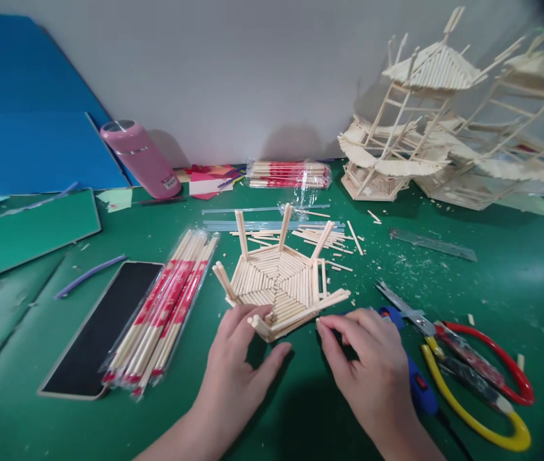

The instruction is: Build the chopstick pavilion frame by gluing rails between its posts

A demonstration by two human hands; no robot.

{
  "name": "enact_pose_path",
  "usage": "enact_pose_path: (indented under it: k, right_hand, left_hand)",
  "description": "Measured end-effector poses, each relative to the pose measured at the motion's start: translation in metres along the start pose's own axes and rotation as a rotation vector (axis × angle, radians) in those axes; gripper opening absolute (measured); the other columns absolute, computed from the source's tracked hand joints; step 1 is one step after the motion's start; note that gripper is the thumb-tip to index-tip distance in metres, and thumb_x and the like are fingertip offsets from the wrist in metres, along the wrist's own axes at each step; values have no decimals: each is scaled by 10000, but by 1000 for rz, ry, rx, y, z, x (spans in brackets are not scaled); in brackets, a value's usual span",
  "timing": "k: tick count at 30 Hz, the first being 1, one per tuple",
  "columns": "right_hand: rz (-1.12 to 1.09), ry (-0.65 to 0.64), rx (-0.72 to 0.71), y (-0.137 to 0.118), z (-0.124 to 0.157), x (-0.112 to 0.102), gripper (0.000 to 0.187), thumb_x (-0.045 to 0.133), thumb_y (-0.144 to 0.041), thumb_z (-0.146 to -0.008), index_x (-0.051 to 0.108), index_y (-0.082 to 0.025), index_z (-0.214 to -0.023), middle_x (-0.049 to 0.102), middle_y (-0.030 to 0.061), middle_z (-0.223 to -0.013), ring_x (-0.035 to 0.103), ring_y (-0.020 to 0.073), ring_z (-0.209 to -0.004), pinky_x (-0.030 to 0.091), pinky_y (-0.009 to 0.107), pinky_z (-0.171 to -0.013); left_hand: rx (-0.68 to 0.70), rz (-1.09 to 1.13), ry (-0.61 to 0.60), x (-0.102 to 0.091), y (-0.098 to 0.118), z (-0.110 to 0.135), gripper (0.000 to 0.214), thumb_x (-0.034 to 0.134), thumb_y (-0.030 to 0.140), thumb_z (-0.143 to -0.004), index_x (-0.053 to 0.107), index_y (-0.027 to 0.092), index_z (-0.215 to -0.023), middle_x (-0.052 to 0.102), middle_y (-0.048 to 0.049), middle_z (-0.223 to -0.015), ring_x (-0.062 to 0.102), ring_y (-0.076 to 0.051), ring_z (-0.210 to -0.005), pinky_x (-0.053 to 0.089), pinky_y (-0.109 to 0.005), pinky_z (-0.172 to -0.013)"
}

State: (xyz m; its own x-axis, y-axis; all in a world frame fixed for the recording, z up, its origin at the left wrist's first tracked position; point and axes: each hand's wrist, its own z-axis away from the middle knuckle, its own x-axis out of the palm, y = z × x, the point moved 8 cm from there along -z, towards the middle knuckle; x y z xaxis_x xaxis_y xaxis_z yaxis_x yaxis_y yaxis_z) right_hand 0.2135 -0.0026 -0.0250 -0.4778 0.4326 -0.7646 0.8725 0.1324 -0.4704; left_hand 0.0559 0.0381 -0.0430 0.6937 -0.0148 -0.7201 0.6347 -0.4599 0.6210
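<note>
A hexagonal roof piece (279,278) made of wooden sticks lies on the green mat (300,397), with several sticks poking up from its rim. My left hand (238,362) rests at its near edge, fingers curled around the front corner. My right hand (368,365) sits just right of that corner, fingertips pinched together against the roof's near-right edge; what they hold, if anything, I cannot make out.
A blue glue gun (413,378) and red and yellow shears (473,371) lie at the right. Packs of chopsticks (166,307) and a black sanding block (103,326) lie left. Cut sticks (320,237), a pink bottle (141,157) and finished stick pagodas (425,121) stand behind.
</note>
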Motion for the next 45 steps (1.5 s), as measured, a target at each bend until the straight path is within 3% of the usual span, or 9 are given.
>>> enact_pose_path:
  k: [11,45]
  right_hand:
    - [56,43,12,-2,-4,3,56,599,-203,-786,653,-210,-772,564,8,-631,494,165,-629,293,315,-608]
    - [68,49,48,1,-1,7,42,585,-225,-806,615,-227,-777,557,-6,-639,485,163,-624,305,311,-612]
  left_hand:
    - [3,94,-96,12,-2,-16,31,594,155,-749,616,162,-769,594,-44,-757,547,-196,-732,449,-353,-674]
    - [-4,172,-142,15,-3,-17,157,528,127,-804,623,147,-680,602,-44,-680,529,-175,-675,391,-310,-635]
